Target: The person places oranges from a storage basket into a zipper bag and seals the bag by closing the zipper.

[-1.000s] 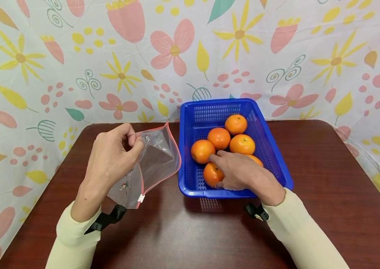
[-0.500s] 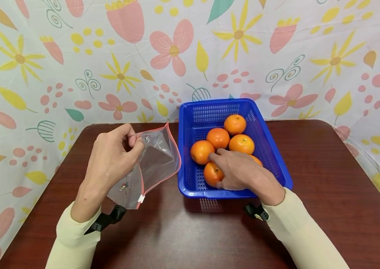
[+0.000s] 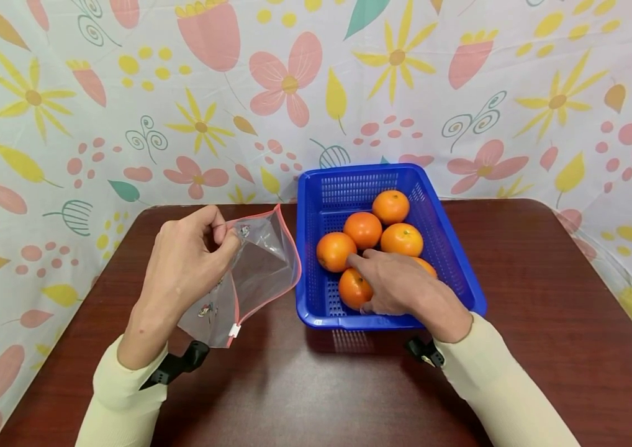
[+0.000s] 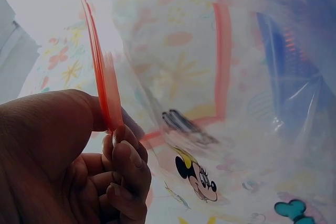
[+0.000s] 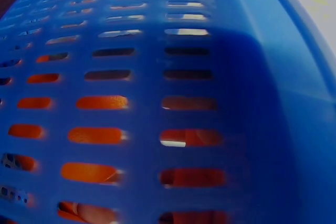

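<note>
In the head view my left hand (image 3: 187, 264) pinches the rim of a clear zip bag (image 3: 262, 261) between thumb and fingers. The bag has a red edge, a white slider and cartoon prints; its mouth gapes toward the basket. The left wrist view shows the red zip strip (image 4: 103, 87) caught between thumb and fingers. My right hand (image 3: 397, 282) reaches into a blue basket (image 3: 307, 310), its fingers curled round an orange (image 3: 354, 290) near the front. The basket's slotted wall (image 5: 147, 87) fills the right wrist view and mostly hides that hand.
Several other oranges lie in the basket, among them one at the back (image 3: 391, 207) and one at the left (image 3: 336, 251). Another is partly covered by the right hand. A brown table (image 3: 316, 391) carries everything; a floral cloth (image 3: 288, 124) hangs behind.
My right hand has shifted only very slightly at the front orange. The left hand and the bag stay where they were.
</note>
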`<state>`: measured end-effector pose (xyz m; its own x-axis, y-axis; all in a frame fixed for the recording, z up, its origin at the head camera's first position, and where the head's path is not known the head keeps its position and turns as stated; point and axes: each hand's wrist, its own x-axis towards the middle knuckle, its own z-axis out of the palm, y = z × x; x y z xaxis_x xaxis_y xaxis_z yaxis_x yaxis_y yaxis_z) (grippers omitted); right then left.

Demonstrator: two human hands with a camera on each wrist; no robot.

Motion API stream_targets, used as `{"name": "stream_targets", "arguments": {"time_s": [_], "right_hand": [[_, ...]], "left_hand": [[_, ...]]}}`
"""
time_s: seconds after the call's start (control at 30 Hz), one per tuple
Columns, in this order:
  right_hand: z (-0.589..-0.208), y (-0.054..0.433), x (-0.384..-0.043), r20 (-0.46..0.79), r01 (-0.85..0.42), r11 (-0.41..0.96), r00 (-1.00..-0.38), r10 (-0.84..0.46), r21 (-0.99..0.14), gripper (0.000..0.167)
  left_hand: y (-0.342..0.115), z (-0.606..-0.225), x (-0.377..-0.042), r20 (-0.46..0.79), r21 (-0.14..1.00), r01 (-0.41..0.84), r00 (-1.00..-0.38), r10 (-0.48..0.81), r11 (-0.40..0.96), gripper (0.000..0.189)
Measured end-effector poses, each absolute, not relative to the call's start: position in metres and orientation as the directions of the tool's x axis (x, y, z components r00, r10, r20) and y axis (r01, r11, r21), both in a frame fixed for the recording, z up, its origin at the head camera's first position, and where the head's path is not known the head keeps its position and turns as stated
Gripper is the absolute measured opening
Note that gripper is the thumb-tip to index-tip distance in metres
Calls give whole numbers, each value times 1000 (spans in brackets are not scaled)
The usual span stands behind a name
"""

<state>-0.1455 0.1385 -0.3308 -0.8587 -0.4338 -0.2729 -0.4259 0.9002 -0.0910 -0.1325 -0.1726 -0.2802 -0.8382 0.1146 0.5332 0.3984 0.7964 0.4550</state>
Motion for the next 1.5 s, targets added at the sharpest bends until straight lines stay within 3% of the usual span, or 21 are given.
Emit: {"name": "stream_targets", "arguments": {"time_s": [0.93, 1.23, 1.5], "right_hand": [[-331, 141, -146, -202, -471, 880, -857, -474, -66, 65], [-330, 147, -147, -117, -522, 850, -842, -527, -75, 57], [-329, 147, -144, -20, -542, 838, -839, -544, -67, 63]], "left_hand": [[-169, -282, -135, 522, 439, 404, -842, 137, 803, 21], [-169, -284, -135, 516, 434, 398, -845, 139, 809, 21], [-169, -284, -134, 517, 432, 399, -845, 140, 809, 22]]}}
